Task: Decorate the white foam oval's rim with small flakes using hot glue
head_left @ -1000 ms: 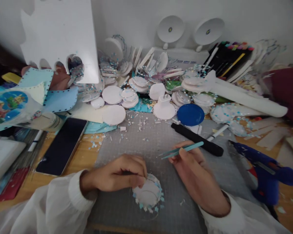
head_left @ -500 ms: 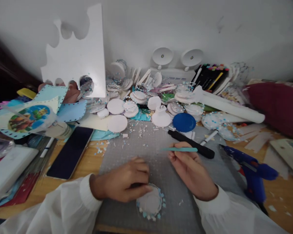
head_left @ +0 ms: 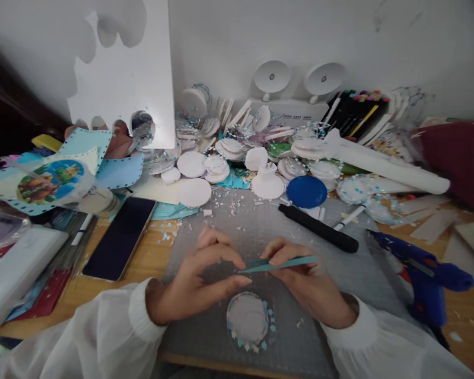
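My right hand (head_left: 300,271) is closed around slim teal tweezers (head_left: 300,261), whose pointed end faces left. My left hand (head_left: 205,279) is raised just left of it, thumb and forefinger a little apart on either side of the tweezers' tip; whether they touch it I cannot tell. Below both hands a round white disc (head_left: 248,318) lies flat on the grey cutting mat (head_left: 205,342). Small pale blue and white stars (head_left: 255,348) run along its lower and right edge. Neither hand touches the disc.
A phone (head_left: 120,239) lies left of the mat. On the right are a black pen-shaped tool (head_left: 319,229), a white pen (head_left: 349,217) and a blue glue gun (head_left: 418,268). Behind sit a blue disc (head_left: 307,191) and piled white discs (head_left: 195,192). A white cut-out board (head_left: 122,89) stands at the back.
My left hand has left the disc and risen to the tweezers' tip. My right hand has brought the tweezers left and lower. The view has shifted slightly.
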A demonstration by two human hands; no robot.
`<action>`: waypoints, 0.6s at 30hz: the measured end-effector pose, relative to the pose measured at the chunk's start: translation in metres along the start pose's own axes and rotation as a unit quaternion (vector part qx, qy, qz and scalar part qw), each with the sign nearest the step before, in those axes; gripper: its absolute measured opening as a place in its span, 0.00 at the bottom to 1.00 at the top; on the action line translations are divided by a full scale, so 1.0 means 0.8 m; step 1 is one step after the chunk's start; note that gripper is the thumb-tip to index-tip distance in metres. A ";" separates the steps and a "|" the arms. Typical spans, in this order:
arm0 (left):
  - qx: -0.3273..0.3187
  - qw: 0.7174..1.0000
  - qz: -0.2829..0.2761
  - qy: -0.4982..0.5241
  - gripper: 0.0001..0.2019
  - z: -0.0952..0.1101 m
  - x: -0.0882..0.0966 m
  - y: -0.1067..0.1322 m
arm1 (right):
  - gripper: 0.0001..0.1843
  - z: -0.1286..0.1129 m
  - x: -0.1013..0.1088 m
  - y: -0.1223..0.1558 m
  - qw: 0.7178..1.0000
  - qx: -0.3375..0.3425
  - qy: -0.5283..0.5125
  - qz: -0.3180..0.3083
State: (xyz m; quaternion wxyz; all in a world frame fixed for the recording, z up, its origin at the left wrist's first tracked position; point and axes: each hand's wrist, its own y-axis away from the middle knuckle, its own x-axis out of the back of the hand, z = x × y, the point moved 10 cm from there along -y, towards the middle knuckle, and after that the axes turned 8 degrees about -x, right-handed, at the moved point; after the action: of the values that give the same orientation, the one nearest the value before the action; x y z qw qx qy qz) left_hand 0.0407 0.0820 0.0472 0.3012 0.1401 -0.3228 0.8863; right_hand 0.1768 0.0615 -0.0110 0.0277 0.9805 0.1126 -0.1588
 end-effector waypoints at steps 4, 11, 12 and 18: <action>0.002 1.000 0.009 0.015 0.03 0.002 0.000 -0.001 | 0.11 -0.001 -0.002 0.000 1.000 0.009 0.016 -0.008; 0.008 0.999 0.014 0.047 0.04 -0.003 -0.001 0.000 | 0.10 -0.004 -0.008 0.000 1.000 0.005 0.013 -0.026; 0.009 0.999 0.013 0.051 0.05 -0.003 -0.002 0.001 | 0.10 -0.004 -0.009 0.000 1.000 0.005 0.013 -0.028; -0.006 0.999 0.002 0.046 0.05 -0.001 -0.002 0.001 | 0.11 -0.003 -0.012 0.000 0.999 -0.005 0.001 -0.036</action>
State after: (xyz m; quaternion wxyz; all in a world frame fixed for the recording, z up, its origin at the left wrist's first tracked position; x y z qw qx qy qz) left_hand 0.0411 0.0814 0.0453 0.3153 0.0967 -0.3145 0.8901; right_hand 0.1688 0.0596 -0.0058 0.0264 0.9757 0.1489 -0.1583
